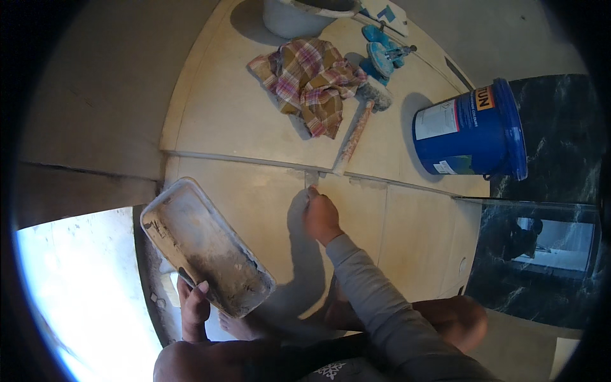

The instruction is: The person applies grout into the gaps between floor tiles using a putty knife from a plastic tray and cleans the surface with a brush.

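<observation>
My right hand (321, 213) is closed on a small scraper (311, 179), its blade at a grey-smeared joint running across the beige tiled surface (242, 191). My left hand (196, 299) grips the near end of a long, dirty plastic tray (197, 216), thumb on its rim, with greyish residue inside. A tool with a stained wooden handle (356, 134) and a grey head lies just beyond my right hand, beside a crumpled plaid cloth (305, 83).
A large blue bucket (458, 134) is at the right, near dark marbled panels (541, 299). A grey tub (299, 19) and turquoise suction-cup tools (382, 57) are at the back. My knees are at the lower edge; a wall (89, 108) rises on the left.
</observation>
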Demonstrator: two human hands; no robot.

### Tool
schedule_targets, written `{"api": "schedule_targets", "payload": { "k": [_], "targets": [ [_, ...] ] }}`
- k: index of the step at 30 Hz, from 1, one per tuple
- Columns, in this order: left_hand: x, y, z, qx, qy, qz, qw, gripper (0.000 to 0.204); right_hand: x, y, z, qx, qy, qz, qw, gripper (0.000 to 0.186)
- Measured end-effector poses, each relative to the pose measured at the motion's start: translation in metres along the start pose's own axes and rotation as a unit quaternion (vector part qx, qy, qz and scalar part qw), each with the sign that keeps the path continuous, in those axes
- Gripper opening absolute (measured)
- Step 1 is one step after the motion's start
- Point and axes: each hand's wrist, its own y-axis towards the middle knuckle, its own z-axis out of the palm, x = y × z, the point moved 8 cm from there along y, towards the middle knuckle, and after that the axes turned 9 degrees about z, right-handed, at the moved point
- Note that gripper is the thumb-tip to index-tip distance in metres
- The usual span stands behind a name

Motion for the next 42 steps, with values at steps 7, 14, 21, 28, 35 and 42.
{"api": "schedule_targets", "payload": {
  "k": [7, 14, 21, 28, 35, 42],
  "targets": [
    [-0.010, 0.001, 0.005, 0.009, -0.007, 0.041, 0.999, 0.071, 0.021, -0.020, -0.035, 0.092, -0.127, -0.112, 0.981, 0.034],
    [-0.014, -0.005, 0.009, 0.018, 0.012, 0.029, 0.999, 0.067, 0.023, 0.001, -0.044, 0.008, -0.213, -0.195, 0.957, 0.036],
    [0.006, -0.004, 0.030, 0.111, 0.040, -0.040, 0.992, 0.065, -0.044, 0.018, -0.064, 0.045, -0.217, -0.163, 0.961, 0.034],
    [0.060, -0.006, 0.058, 0.235, 0.260, -0.101, 0.931, 0.084, -0.055, 0.006, -0.055, 0.021, -0.080, -0.110, 0.991, 0.035],
    [0.068, 0.001, 0.090, 0.326, 0.379, -0.067, 0.864, 0.100, -0.064, -0.016, -0.047, 0.006, -0.092, -0.092, 0.992, 0.035],
    [0.037, -0.008, 0.113, 0.312, 0.443, 0.071, 0.838, 0.076, -0.110, -0.010, -0.049, 0.000, -0.089, -0.051, 0.995, 0.037]
  ]
}}
